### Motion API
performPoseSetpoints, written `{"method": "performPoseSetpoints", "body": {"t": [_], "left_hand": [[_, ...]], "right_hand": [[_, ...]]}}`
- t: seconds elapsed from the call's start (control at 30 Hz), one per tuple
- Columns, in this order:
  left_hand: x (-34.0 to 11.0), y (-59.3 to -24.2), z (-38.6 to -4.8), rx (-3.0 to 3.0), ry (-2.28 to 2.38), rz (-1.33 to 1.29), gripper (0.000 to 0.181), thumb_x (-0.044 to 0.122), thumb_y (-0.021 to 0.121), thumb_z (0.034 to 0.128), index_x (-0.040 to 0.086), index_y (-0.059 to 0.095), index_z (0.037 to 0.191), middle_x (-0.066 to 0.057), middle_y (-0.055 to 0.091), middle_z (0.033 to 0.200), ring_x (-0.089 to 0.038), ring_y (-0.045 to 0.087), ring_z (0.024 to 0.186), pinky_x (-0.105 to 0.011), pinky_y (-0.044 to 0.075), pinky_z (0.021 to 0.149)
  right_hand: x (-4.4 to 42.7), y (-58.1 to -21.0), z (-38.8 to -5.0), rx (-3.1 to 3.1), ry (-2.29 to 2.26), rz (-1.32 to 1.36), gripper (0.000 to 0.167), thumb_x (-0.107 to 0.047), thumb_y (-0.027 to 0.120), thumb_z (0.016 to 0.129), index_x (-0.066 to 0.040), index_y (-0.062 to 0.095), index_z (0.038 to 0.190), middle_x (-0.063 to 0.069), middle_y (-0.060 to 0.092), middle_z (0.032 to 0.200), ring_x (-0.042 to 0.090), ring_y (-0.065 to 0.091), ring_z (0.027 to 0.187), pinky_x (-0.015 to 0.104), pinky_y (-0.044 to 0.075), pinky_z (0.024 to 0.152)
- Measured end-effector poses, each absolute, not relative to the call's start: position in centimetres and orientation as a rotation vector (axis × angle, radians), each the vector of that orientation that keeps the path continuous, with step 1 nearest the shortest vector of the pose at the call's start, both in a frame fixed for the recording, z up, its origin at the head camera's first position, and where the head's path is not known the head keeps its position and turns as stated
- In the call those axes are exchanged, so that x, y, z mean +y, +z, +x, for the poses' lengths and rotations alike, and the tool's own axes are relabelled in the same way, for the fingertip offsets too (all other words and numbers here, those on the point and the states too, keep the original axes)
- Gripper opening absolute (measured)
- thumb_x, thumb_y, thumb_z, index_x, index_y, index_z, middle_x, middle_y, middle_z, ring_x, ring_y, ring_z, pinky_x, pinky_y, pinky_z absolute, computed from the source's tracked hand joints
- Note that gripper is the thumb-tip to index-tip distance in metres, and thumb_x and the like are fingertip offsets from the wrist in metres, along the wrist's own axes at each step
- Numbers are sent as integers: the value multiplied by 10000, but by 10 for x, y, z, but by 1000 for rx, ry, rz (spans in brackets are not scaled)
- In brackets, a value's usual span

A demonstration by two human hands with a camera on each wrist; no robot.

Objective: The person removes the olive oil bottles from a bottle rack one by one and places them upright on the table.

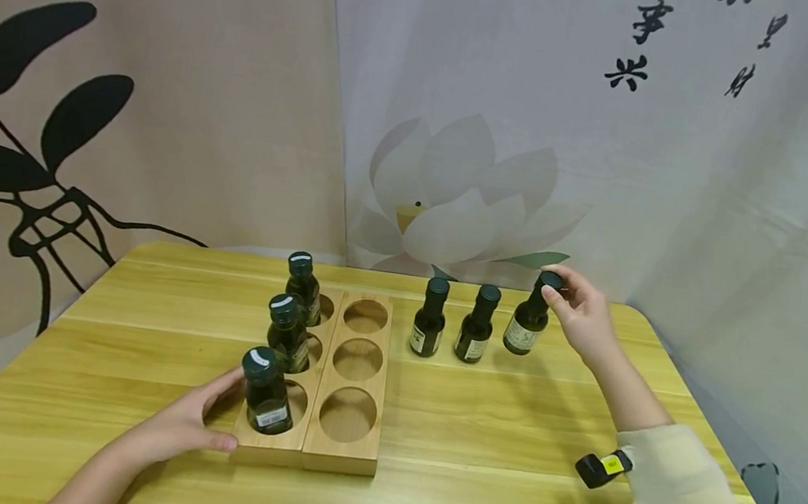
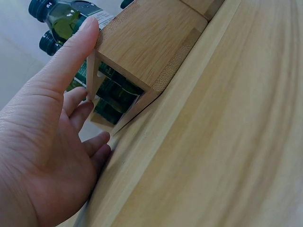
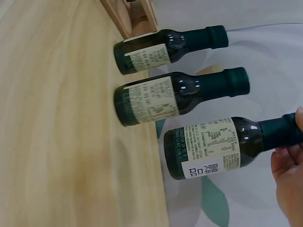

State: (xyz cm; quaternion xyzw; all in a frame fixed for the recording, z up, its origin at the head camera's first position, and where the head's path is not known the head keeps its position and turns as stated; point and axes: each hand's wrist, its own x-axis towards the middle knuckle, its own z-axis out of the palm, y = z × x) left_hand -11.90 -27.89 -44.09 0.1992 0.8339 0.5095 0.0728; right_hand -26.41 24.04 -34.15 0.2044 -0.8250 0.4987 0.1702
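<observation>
In the head view my right hand (image 1: 579, 307) pinches the capped neck of a small dark green bottle (image 1: 525, 329) with a white label. The bottle tilts slightly, its base apparently raised off the table. Two similar bottles, one at the left (image 1: 430, 320) and one nearer (image 1: 476, 327), stand upright beside it. My left hand (image 1: 182, 422) rests against the near left corner of a wooden rack (image 1: 340, 464), thumb on its front edge, fingers relaxed along the open side (image 2: 116, 97). Three dark capped bottles, the nearest (image 1: 266, 393) by that hand, stand in the rack's left column.
The rack's right column has round holes (image 1: 348, 414) with no bottles in them. A light wood table (image 1: 469, 472) lies under everything. Behind it hangs a printed curtain (image 1: 482, 71). A black device with a yellow label (image 1: 603, 468) is on the right wrist.
</observation>
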Motion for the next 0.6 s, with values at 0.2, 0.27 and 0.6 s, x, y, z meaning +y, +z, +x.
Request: {"method": "performPoseSetpoints", "body": {"t": [0.2, 0.27, 0.6], "left_hand": [[-279, -442, -119, 2493, 1537, 590, 958, 212, 804, 786, -92, 209, 1472, -360, 176, 1484, -548, 169, 1326, -79, 204, 961], [-279, -442, -119, 2494, 1538, 589, 959, 201, 807, 780, -93, 210, 1472, -359, 178, 1483, -547, 170, 1326, -77, 204, 960], [-279, -441, -119, 2500, 1536, 601, 959, 202, 808, 777, -102, 214, 1466, -369, 184, 1476, -553, 177, 1321, -79, 203, 962]], "right_hand": [[234, -343, -255, -2381, 1388, 571, 305, -27, 550, 966, 81, 548, 1251, 258, 576, 1118, 77, 525, 834, 143, 437, 651], [231, -341, -250, -2397, 1378, 563, 304, -15, 545, 965, 98, 541, 1248, 275, 574, 1112, 92, 524, 826, 150, 433, 635], [226, -347, -244, -2442, 1386, 515, 297, -13, 554, 961, 98, 547, 1236, 264, 584, 1082, 143, 532, 817, 168, 427, 620]]}}
